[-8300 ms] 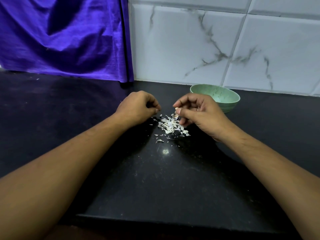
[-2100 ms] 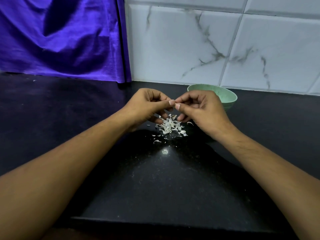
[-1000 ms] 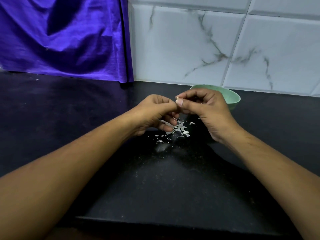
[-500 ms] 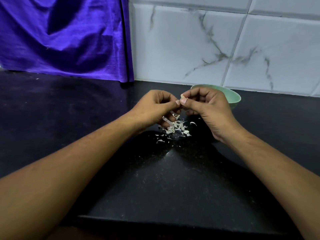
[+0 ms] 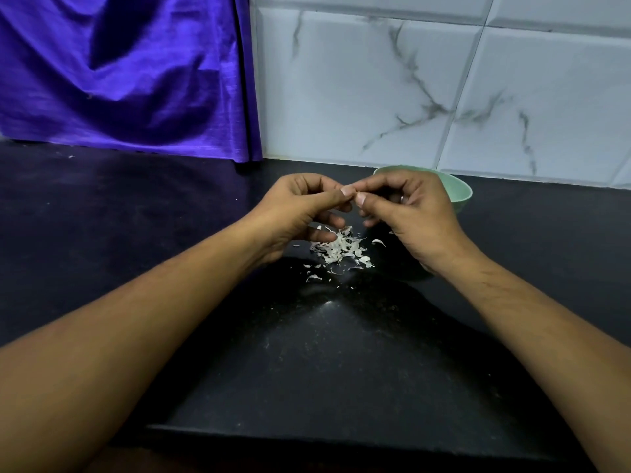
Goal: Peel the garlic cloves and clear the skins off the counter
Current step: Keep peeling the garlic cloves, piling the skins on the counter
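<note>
My left hand [image 5: 300, 209] and my right hand [image 5: 406, 213] meet thumb to thumb above the black counter [image 5: 341, 353]. Both have curled fingers and pinch a small garlic clove between their fingertips; the clove itself is almost fully hidden by the thumbs. Right below the hands lies a small heap of white garlic skins [image 5: 338, 249], with a few flakes scattered toward me. A pale green bowl [image 5: 457, 192] stands just behind my right hand, partly covered by it; its inside is not visible.
A purple cloth [image 5: 129, 80] hangs at the back left down to the counter. White marbled tiles [image 5: 426, 83] form the back wall. The counter's front edge [image 5: 324, 435] runs close to me at the bottom.
Since half a second ago both hands stay together over the skins, shifted a touch lower; the pale clove tip seen between the thumbs is now covered. Earlier the hands were apart.
</note>
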### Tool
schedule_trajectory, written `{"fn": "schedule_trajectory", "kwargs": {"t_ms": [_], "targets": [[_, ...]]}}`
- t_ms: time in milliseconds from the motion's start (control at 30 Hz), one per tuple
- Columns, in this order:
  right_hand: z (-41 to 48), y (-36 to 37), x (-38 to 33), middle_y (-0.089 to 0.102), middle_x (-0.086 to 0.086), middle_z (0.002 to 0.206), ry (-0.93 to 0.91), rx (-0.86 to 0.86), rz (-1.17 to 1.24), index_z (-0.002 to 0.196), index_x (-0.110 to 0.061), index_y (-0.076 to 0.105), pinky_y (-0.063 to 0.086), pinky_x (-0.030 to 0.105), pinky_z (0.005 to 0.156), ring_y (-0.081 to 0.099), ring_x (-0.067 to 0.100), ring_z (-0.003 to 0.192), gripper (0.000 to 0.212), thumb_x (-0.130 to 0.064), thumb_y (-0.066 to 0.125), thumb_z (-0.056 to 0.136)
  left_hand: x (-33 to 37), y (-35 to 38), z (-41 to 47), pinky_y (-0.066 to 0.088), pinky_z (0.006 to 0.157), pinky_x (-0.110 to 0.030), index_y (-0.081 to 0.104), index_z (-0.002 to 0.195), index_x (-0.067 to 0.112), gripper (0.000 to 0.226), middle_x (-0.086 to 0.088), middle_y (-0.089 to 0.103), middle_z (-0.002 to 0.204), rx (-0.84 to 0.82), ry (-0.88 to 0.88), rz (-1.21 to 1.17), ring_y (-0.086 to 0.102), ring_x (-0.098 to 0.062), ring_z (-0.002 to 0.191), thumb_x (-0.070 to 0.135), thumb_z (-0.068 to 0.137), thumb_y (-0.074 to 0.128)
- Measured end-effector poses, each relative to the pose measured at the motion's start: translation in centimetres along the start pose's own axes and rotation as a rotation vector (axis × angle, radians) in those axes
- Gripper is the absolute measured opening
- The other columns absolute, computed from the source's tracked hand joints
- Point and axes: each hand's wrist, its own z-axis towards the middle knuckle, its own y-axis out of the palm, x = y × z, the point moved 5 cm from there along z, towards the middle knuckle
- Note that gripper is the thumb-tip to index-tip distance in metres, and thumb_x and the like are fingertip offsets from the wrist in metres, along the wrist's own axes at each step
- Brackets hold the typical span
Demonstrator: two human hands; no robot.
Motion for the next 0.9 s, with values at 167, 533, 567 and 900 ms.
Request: {"fn": "schedule_trajectory", "kwargs": {"t_ms": [167,533,567,900], "targets": [[-0.25,0.39,0.18,0.074,0.011,0.085,0.022,-0.002,0.052,0.106,-0.002,0.071,0.061,0.031,0.063,0.068,0.016,0.069,0.017,0.006,0.070,0.091,-0.32,0.06,0.13,0.060,0.056,-0.026,0.068,0.094,0.014,0.014,-0.003,0.072,0.090,0.000,-0.022,-0.019,0.068,-0.012,0.067,0.023,0.090,0.078],[-0.26,0.24,0.10,0.072,0.008,0.074,0.194,-0.015,0.271,0.097,-0.002,0.072,0.063,0.031,0.064,0.068,0.017,0.063,0.009,0.001,0.073,0.089,0.48,-0.27,0.20,0.060,0.059,-0.027,0.070,0.095,0.012,0.017,0.002,0.070,0.078,-0.082,-0.001,-0.027,0.066,-0.010,0.066,0.016,0.081,0.079],[-0.33,0.29,0.19,0.072,0.009,0.074,0.231,-0.031,0.328,0.098,-0.001,0.072,0.063,0.033,0.065,0.068,0.018,0.063,0.010,-0.001,0.073,0.088,0.58,-0.30,0.19,0.060,0.059,-0.027,0.070,0.094,0.012,0.019,0.002,0.069,0.077,-0.096,0.000,-0.024,0.066,-0.010,0.067,0.018,0.079,0.080],[-0.64,0.87,0.05,0.073,0.012,0.077,0.358,-0.159,0.494,0.094,-0.004,0.070,0.064,0.032,0.069,0.071,0.017,0.068,0.011,-0.005,0.071,0.083,0.44,0.21,-0.34,0.059,0.059,-0.022,0.068,0.092,0.013,0.010,-0.003,0.069,0.080,-0.309,-0.056,-0.050,0.064,-0.009,0.071,0.023,0.091,0.068]]}}
